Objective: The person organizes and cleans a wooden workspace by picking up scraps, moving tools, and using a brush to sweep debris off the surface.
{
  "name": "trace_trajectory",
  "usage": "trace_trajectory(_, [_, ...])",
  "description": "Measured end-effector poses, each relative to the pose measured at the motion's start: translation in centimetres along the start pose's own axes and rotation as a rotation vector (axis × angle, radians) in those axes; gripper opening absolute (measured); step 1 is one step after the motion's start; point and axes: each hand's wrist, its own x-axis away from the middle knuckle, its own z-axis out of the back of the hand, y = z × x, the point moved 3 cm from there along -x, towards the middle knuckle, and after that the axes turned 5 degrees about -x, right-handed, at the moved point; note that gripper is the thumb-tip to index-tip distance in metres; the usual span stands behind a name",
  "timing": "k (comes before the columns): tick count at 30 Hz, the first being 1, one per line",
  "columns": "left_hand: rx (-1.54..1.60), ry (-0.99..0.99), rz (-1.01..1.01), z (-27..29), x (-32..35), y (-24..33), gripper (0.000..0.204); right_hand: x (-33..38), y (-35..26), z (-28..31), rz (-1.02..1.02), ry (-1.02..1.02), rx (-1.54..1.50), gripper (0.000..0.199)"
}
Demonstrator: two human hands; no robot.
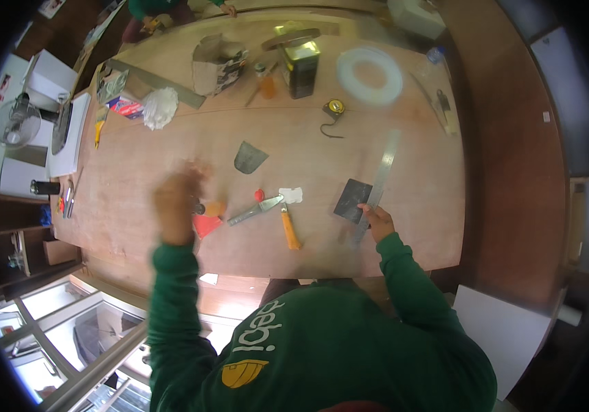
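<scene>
My right hand (379,222) has its fingers closed around a long steel ruler (386,159), which slants away from me. Its fingertips also reach the edge of a dark square sheet (352,199) lying against the ruler. My left hand (176,202) is raised over the table and smeared by motion, so its fingers cannot be read. Beside it are a small orange bottle (213,209) with a dark cap and a red triangular piece (206,225). Between my hands lie a grey-bladed knife (256,210), a yellow-handled tool (290,229), a red cap (259,195) and a white scrap (292,195).
Farther off are a dark cut piece (250,158), a tape measure (336,107), a square tin (302,69), a roll of clear tubing (370,75), a paper bag (219,65) and crumpled white cloth (160,108). Another person's hand (228,9) shows at the far edge.
</scene>
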Motion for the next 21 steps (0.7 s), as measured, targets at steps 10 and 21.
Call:
trace_trajectory(10, [0.434, -0.739, 0.133, -28.1, 19.2, 3.6, 0.062, -3.1, 1.2, 7.7, -0.009, 0.077, -0.150, 0.043])
trace_trajectory(21, [1.637, -0.528, 0.997, -47.1, -2.9, 3.3, 0.056, 0.0, 0.7, 11.5, -0.103, 0.156, -0.150, 0.045])
